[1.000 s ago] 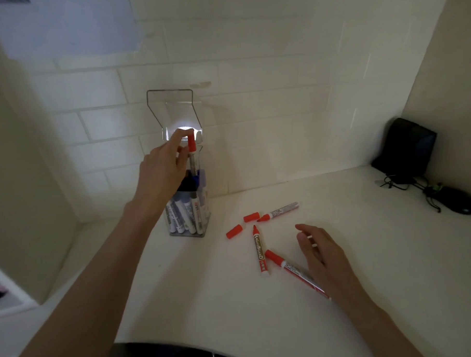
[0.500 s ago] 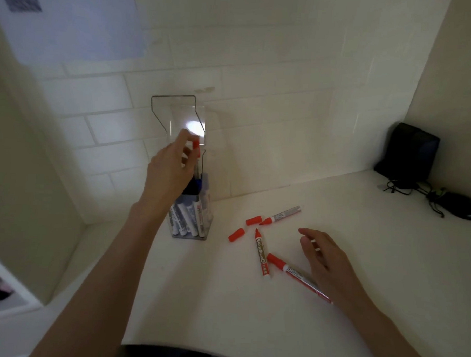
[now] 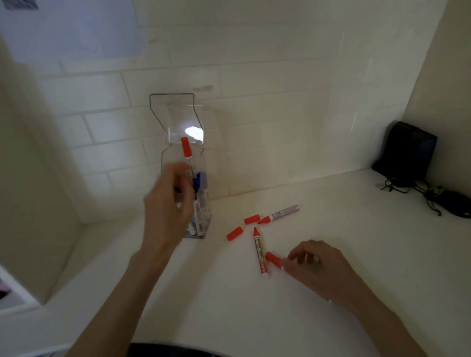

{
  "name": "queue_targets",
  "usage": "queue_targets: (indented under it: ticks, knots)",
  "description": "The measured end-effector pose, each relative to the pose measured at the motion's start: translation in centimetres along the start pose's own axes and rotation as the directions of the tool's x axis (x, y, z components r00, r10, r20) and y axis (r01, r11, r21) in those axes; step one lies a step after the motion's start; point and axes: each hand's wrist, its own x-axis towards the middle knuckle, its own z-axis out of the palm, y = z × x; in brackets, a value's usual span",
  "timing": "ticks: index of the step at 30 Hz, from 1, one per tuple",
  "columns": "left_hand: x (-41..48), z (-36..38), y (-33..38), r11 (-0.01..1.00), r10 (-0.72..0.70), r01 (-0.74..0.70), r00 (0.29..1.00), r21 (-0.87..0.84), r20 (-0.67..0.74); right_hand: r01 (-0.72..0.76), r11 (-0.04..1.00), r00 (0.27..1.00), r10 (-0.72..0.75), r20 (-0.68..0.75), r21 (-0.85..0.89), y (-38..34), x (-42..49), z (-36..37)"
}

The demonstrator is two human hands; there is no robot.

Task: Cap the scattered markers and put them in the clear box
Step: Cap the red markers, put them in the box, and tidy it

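Both hands are working at once. The left hand (image 3: 171,202) is hovering, blurred, just in front of the box (image 3: 204,160). Its fingers are curling beside the barrel of a tall marker (image 3: 186,149) that is standing red cap up out of the box; whether they are gripping it I cannot tell. The right hand (image 3: 319,268) is curling its fingers down onto a capped marker (image 3: 274,258) lying near on the counter (image 3: 388,239), pinching it just behind the cap.

Left of that hand a near marker (image 3: 258,249) and a far marker (image 3: 281,214) are lying bare-tipped. A far cap (image 3: 251,219) and a near cap (image 3: 234,233) are lying loose between them and the box.

These markers are looking light, stiff and smooth, so likely to roll. Mid-barrel is the place to take one, clear of the inky tip. The caps are calling for a fingertip pinch. Tall, narrow and already crowded, the box is probably tipping easily. Its lid (image 3: 178,113) is standing open against the wall, which is closing off the far side. Open counter is running right, as far as a black unit (image 3: 408,153) and its cables (image 3: 396,185).
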Motion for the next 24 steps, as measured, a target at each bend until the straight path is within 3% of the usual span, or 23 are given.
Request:
queue_targets:
  ticks: [3, 5, 10, 15, 20, 24]
  knots:
    - [-5.1, 2.3, 0.4, 0.996, -0.020, -0.020, 0.913, 0.092, 0.407, 0.089, 0.993, 0.983, -0.075, 0.169, -0.075, 0.4, -0.7, -0.4]
    - [-7.4, 4.2, 0.5, 0.989, -0.078, 0.002, 0.859, 0.148, 0.506, 0.115, 0.989, 0.985, -0.101, 0.142, -0.092, 1.0, -0.9, -0.6]
    - [-8.0, 7.0, 1.9, 0.954, -0.271, 0.151, 0.806, 0.260, 0.526, 0.083, 0.994, 0.996, -0.080, 0.051, -0.071, 2.2, -0.9, -1.6]
    - [-7.6, 7.4, 0.6, 0.926, -0.315, 0.194, 0.871, 0.325, 0.378, 0.010, 0.997, 1.000, -0.009, 0.012, -0.081, 2.8, -0.8, -2.3]
    - [-8.2, 8.1, -1.1, 0.878, -0.393, 0.197, 0.817, 0.436, 0.422, -0.015, 0.960, 0.999, 0.005, -0.035, -0.280, 3.8, -0.5, -2.0]
    - [-8.7, 8.4, -1.8, 0.906, -0.392, 0.266, 0.824, 0.330, 0.410, 0.057, 0.929, 0.962, -0.149, -0.230, -0.365, 2.3, -0.5, -1.1]
